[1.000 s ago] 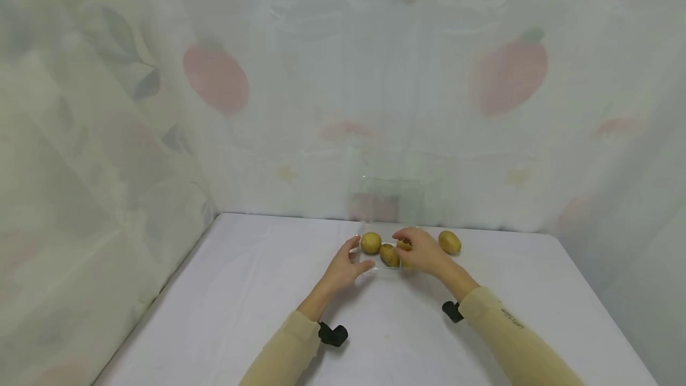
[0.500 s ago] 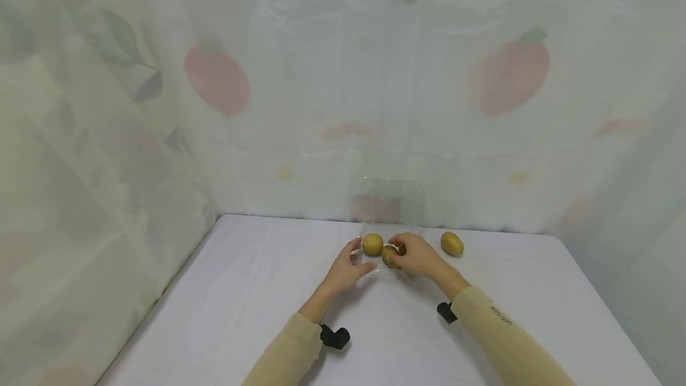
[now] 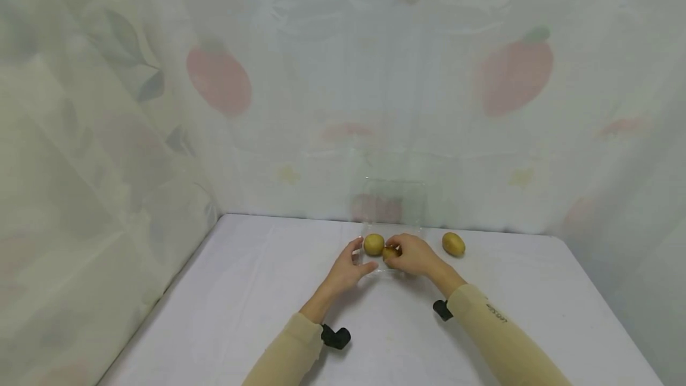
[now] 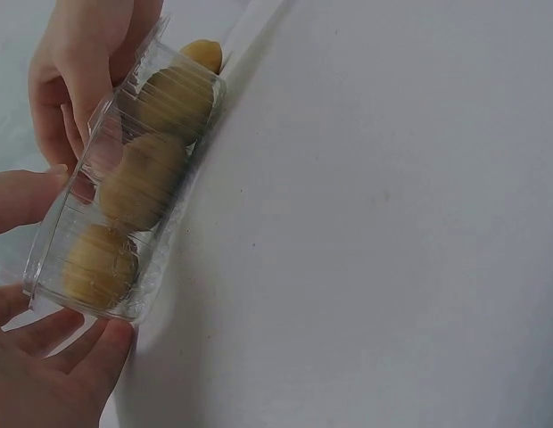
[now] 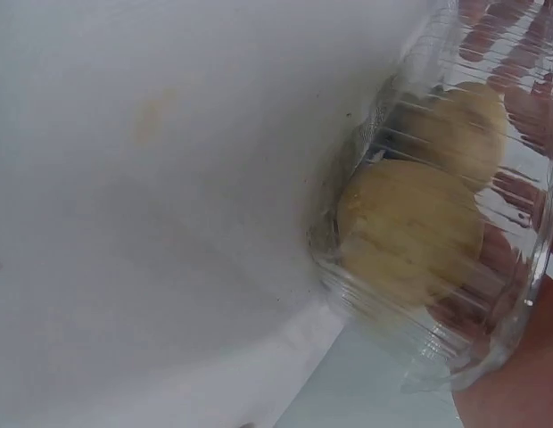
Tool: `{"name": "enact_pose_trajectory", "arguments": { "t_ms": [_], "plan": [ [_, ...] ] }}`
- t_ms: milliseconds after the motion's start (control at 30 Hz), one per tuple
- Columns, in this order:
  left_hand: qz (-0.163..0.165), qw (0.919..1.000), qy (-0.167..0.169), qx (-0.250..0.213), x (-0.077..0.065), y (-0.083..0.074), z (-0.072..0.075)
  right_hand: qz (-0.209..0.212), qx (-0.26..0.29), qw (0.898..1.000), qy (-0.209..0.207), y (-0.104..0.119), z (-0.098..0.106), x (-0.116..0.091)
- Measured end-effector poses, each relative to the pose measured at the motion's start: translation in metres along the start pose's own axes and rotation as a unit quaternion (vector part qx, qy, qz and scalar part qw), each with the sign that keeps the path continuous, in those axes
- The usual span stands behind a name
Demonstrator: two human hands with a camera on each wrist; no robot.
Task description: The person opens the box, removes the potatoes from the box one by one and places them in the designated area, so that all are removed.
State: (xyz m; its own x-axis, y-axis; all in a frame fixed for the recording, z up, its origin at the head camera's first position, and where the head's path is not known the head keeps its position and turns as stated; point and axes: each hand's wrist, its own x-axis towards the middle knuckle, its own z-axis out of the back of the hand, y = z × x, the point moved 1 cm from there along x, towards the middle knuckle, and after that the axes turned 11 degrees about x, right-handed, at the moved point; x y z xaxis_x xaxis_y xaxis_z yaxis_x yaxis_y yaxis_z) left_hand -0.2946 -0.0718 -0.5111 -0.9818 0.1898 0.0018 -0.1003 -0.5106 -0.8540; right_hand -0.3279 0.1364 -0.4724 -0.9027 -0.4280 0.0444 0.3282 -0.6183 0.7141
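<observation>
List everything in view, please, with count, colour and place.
Flat table: 1, white, across the foreground
Rectangular plastic container: 1, clear, on the table
Flat plastic lid: 1, clear, raised behind the container
Rounded potatoes: at least 4, yellow-brown, three visible in the container, one to its right
Printed fabric curtain: count unclear, pale with red fruit, behind and beside the table
Long fabric sleeves: 2, beige, in the foreground
Angular wrist devices: 2, black, at the sleeves' ends
Left hand: 1, bare, at the container's left end
Right hand: 1, bare, holding a potato inside the container
</observation>
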Motion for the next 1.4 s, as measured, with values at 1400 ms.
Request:
{"name": "enact_pose_trajectory", "arguments": {
  "t_ms": [1400],
  "plan": [
    [0.007, 0.9999, -0.013, 0.006, 0.002, -0.001, 0.001, 0.057, 0.120, 0.989, -0.056, -0.007, 0.000, 0.003]
  ]
}}
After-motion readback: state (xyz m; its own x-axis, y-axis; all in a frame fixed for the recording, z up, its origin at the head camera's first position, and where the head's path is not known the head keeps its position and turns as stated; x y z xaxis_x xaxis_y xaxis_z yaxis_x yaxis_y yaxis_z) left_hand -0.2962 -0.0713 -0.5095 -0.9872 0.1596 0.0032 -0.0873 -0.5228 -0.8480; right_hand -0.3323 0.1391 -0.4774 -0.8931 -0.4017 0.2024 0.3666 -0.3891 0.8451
